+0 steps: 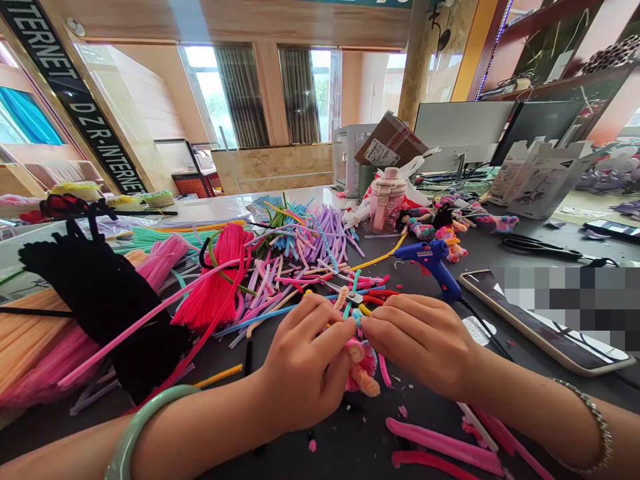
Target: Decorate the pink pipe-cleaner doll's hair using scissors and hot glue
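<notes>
My left hand [313, 357] is closed around a small pipe-cleaner doll [361, 370] in pink, peach and blue, part of it hidden by the fingers. Pinched in my right hand [423, 333] is a light-blue fuzzy bit [357, 316] at the top of the doll, where both sets of fingertips meet. Just beyond the hands lie scissors [354, 297], partly covered. A blue glue gun [429, 259] rests on the dark table behind my right hand.
Bundles of black [100, 300], hot-pink [215, 280] and purple [327, 233] pipe cleaners cover the left and middle. A phone [540, 327] lies at right, a pink bottle [387, 200] behind. Finished-looking dolls [447, 233] lie near it. Pink strips [443, 445] lie in front.
</notes>
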A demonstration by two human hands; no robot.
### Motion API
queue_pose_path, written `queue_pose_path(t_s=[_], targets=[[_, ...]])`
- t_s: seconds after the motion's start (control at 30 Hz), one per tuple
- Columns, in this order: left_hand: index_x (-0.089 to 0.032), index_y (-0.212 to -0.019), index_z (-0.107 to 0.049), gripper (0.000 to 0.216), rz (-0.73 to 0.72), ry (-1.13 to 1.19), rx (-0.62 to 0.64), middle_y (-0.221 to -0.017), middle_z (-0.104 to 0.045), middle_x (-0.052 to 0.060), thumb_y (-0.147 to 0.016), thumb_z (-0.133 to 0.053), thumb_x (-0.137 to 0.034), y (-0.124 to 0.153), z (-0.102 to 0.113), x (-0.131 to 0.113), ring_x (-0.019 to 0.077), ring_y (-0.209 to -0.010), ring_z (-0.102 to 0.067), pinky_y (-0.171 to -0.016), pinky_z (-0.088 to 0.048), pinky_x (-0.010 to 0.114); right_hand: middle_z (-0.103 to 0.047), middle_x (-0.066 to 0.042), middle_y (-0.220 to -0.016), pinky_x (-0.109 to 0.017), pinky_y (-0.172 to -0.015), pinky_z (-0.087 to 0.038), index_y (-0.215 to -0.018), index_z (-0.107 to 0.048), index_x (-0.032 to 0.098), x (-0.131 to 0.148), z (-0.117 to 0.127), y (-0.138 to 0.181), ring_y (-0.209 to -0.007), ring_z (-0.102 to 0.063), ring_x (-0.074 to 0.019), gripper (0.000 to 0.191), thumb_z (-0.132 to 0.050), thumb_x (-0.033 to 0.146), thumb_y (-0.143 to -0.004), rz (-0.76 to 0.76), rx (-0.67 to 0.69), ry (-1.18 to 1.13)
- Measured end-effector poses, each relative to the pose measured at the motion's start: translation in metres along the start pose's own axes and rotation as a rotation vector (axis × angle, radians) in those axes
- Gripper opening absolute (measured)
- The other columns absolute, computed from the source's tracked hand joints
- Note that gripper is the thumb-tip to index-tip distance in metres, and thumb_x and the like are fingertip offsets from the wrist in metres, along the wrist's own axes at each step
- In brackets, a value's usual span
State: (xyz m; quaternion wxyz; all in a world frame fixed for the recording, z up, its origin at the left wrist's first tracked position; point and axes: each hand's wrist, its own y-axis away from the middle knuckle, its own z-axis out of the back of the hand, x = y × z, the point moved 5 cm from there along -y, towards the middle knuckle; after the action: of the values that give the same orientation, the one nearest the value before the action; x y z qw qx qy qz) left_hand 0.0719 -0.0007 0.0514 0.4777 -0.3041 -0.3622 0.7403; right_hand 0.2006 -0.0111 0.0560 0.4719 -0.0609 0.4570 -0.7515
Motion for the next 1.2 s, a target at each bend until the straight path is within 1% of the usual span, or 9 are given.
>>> queue_pose_path(t_s=[0.2, 0.3, 0.4, 0.57, 0.63, 0.77, 0.83, 1.03, 1.2], targets=[[-0.012, -0.084, -0.060, 0.021, -0.019, -0.044, 0.031, -0.073, -0.059, 0.008, -0.080, -0.042, -0.001, 0.0006, 0.0015, 0.0007, 0.0181, -0.072, -0.050, -0.066, -0.048, 0.034, -0.067, -0.005, -0.064, -0.028, -0.059, -0.044, -0.073, -0.064, 0.012, 0.0001, 0.0010, -0.0015, -0.057, -0.056, -0.0141, 0.036, -0.036, 0.017, -0.095, -0.002, 0.006, 0.007], [-0.010, -0.084, -0.060, 0.020, -0.093, -0.057, 0.019, -0.072, -0.059, 0.010, -0.078, -0.043, -0.002, 0.0012, 0.0023, -0.0018, 0.0191, -0.071, -0.050, -0.067, -0.049, 0.035, -0.067, -0.005, -0.063, -0.028, -0.059, -0.044, -0.070, -0.063, 0.013, 0.0006, 0.0022, -0.0017, -0.057, -0.056, -0.0139, 0.039, -0.034, 0.016, -0.096, -0.003, 0.003, 0.001], [-0.009, -0.081, -0.060, 0.018, -0.144, -0.085, 0.005, -0.071, -0.059, 0.011, -0.079, -0.043, -0.003, 0.0011, 0.0030, -0.0046, 0.0197, -0.071, -0.050, -0.067, -0.050, 0.036, -0.066, -0.004, -0.061, -0.028, -0.057, -0.043, -0.071, -0.063, 0.013, 0.0019, 0.0036, -0.0016, -0.056, -0.055, -0.0142, 0.037, -0.035, 0.014, -0.095, 0.006, -0.015, 0.025], [-0.011, -0.074, -0.058, 0.019, -0.161, -0.127, -0.018, -0.067, -0.058, 0.010, -0.086, -0.043, -0.010, -0.0001, 0.0037, -0.0069, 0.0194, -0.070, -0.050, -0.065, -0.050, 0.036, -0.063, -0.004, -0.056, -0.028, -0.059, -0.042, -0.067, -0.062, 0.013, 0.0050, 0.0055, -0.0016, -0.054, -0.054, -0.0141, 0.037, -0.036, 0.012, -0.093, 0.043, -0.053, 0.027], [-0.011, -0.077, -0.058, 0.019, -0.174, -0.136, -0.028, -0.067, -0.058, 0.010, -0.087, -0.042, -0.011, -0.0002, 0.0033, -0.0074, 0.0194, -0.070, -0.049, -0.065, -0.051, 0.036, -0.063, -0.004, -0.056, -0.028, -0.059, -0.042, -0.067, -0.062, 0.012, 0.0051, 0.0058, -0.0013, -0.054, -0.054, -0.0142, 0.036, -0.037, 0.012, -0.093, 0.047, -0.058, 0.025], [-0.010, -0.088, -0.058, 0.018, -0.164, -0.137, -0.016, -0.070, -0.059, 0.009, -0.083, -0.041, -0.006, 0.0000, 0.0016, -0.0056, 0.0191, -0.071, -0.049, -0.065, -0.050, 0.036, -0.064, -0.004, -0.060, -0.028, -0.060, -0.042, -0.072, -0.063, 0.012, 0.0034, 0.0050, -0.0002, -0.056, -0.055, -0.0142, 0.033, -0.038, 0.014, -0.093, 0.032, -0.040, 0.044], [-0.011, -0.088, -0.058, 0.018, -0.161, -0.132, -0.010, -0.070, -0.058, 0.009, -0.082, -0.042, -0.004, 0.0003, 0.0016, -0.0047, 0.0191, -0.072, -0.049, -0.066, -0.050, 0.035, -0.065, -0.004, -0.061, -0.028, -0.059, -0.043, -0.075, -0.063, 0.012, 0.0029, 0.0045, 0.0003, -0.056, -0.056, -0.0141, 0.031, -0.038, 0.014, -0.093, 0.027, -0.031, 0.052], [-0.013, -0.086, -0.058, 0.016, -0.162, -0.164, 0.001, -0.071, -0.060, 0.008, -0.081, -0.043, -0.006, 0.0013, 0.0026, -0.0043, 0.0209, -0.075, -0.052, -0.067, -0.046, 0.037, -0.067, -0.004, -0.063, -0.028, -0.058, -0.044, -0.075, -0.063, 0.012, 0.0026, 0.0041, 0.0001, -0.057, -0.057, -0.0141, 0.032, -0.037, 0.015, -0.094, 0.018, -0.022, 0.053], [-0.013, -0.088, -0.059, 0.020, -0.175, -0.263, 0.011, -0.072, -0.064, 0.007, -0.080, -0.042, -0.005, 0.0022, 0.0021, -0.0059, 0.0230, -0.080, -0.057, -0.074, -0.040, 0.041, -0.066, -0.004, -0.062, -0.027, -0.057, -0.046, -0.073, -0.063, 0.013, 0.0027, 0.0041, 0.0004, -0.056, -0.057, -0.0132, 0.031, -0.039, 0.015, -0.093, 0.037, -0.041, 0.066]])
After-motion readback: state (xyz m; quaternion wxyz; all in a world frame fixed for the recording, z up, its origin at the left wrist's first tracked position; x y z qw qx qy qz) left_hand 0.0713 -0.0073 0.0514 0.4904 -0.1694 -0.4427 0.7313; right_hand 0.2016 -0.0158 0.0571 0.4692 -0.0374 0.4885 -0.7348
